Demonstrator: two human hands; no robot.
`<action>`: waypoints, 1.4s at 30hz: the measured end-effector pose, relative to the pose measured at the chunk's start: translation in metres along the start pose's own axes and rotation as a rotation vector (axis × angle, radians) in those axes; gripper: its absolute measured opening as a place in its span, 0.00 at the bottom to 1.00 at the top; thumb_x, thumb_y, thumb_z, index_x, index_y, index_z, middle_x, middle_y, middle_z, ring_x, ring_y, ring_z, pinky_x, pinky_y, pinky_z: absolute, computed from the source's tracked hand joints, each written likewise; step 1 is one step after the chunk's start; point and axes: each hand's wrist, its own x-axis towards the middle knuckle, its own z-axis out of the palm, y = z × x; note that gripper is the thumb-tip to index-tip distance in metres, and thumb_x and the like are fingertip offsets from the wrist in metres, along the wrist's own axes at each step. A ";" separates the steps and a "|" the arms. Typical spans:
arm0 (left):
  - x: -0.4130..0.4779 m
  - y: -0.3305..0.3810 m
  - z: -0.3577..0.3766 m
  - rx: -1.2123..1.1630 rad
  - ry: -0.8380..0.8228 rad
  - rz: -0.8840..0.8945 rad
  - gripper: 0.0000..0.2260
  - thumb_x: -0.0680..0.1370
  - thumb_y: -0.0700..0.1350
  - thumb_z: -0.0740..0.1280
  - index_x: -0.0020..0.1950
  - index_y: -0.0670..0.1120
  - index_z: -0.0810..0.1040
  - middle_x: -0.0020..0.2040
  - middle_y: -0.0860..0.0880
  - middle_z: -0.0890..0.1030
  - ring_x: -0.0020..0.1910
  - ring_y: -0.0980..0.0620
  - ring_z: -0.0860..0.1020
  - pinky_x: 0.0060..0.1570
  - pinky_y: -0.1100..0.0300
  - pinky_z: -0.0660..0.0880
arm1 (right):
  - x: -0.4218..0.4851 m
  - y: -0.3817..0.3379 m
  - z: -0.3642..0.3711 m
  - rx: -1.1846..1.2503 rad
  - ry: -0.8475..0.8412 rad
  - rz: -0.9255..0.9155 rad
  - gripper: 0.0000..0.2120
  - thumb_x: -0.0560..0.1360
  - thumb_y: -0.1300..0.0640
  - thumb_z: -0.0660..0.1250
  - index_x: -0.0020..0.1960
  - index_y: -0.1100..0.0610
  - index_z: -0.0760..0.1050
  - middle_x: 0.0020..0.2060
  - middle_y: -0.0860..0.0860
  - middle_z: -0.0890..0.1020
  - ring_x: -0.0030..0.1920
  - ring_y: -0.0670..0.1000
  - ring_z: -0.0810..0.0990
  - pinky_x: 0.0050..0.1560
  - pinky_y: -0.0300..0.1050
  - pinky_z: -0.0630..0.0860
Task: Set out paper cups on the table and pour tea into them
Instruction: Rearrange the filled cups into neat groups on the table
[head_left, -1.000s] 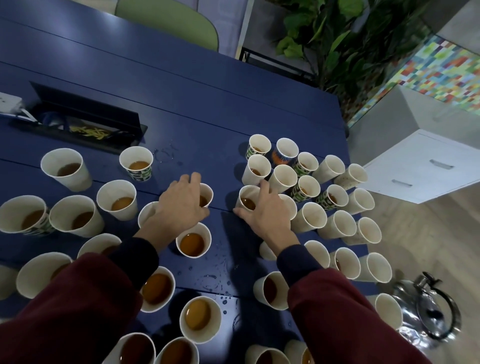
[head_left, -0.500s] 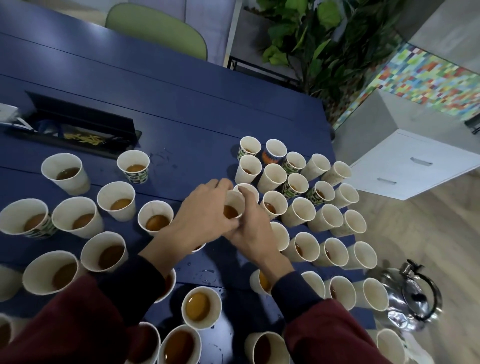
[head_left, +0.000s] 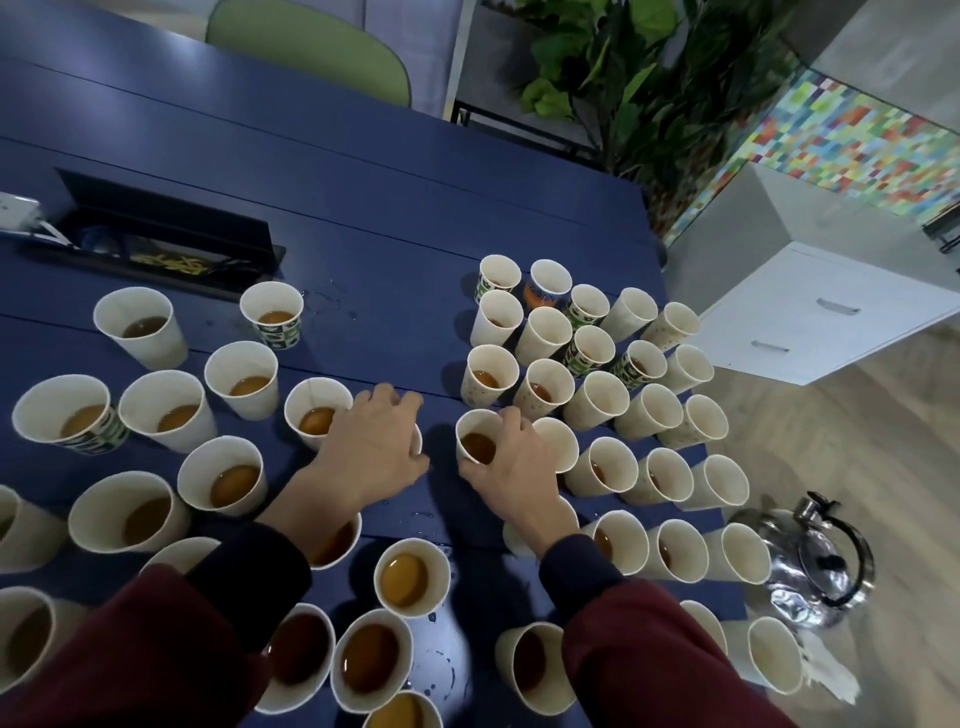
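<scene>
Several white paper cups, many with brown tea in them, stand all over the blue table (head_left: 363, 208). My right hand (head_left: 511, 470) grips the side of one paper cup (head_left: 474, 441) that holds tea, just left of the tight cluster of cups (head_left: 597, 374) at the table's right end. My left hand (head_left: 371, 449) lies curled over another cup (head_left: 417, 441), of which only a strip of rim shows. A tea-filled cup (head_left: 317, 410) stands touching that hand's left side. The two hands are a small gap apart.
A steel kettle (head_left: 810, 566) sits on the wooden floor past the table's right edge. An open cable box (head_left: 156, 244) is set into the table at the back left. A green chair (head_left: 311, 47), a plant (head_left: 639, 78) and a white drawer cabinet (head_left: 831, 312) stand beyond. Drops wet the table.
Half a second ago both hands met around one cup. They have since parted: the left went left onto another cup, the right stays on the tea cup.
</scene>
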 end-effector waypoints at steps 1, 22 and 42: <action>-0.002 -0.001 0.002 0.012 0.002 -0.003 0.28 0.76 0.57 0.70 0.73 0.50 0.66 0.68 0.45 0.70 0.66 0.44 0.69 0.62 0.48 0.72 | 0.000 0.001 0.002 -0.017 -0.016 0.022 0.27 0.70 0.48 0.76 0.60 0.59 0.68 0.57 0.58 0.78 0.55 0.61 0.78 0.49 0.48 0.69; -0.005 -0.016 0.017 -0.036 -0.001 0.008 0.26 0.73 0.46 0.74 0.66 0.50 0.65 0.61 0.44 0.72 0.57 0.43 0.76 0.54 0.53 0.76 | 0.005 -0.006 0.008 0.046 -0.030 0.121 0.37 0.71 0.46 0.77 0.71 0.58 0.64 0.64 0.58 0.75 0.62 0.59 0.76 0.58 0.51 0.73; -0.032 0.039 -0.028 -0.198 0.074 0.035 0.29 0.72 0.57 0.74 0.68 0.53 0.66 0.63 0.50 0.73 0.58 0.50 0.75 0.53 0.58 0.72 | -0.052 -0.036 -0.026 0.180 -0.050 -0.280 0.46 0.70 0.46 0.77 0.79 0.52 0.56 0.73 0.51 0.70 0.66 0.50 0.73 0.56 0.34 0.69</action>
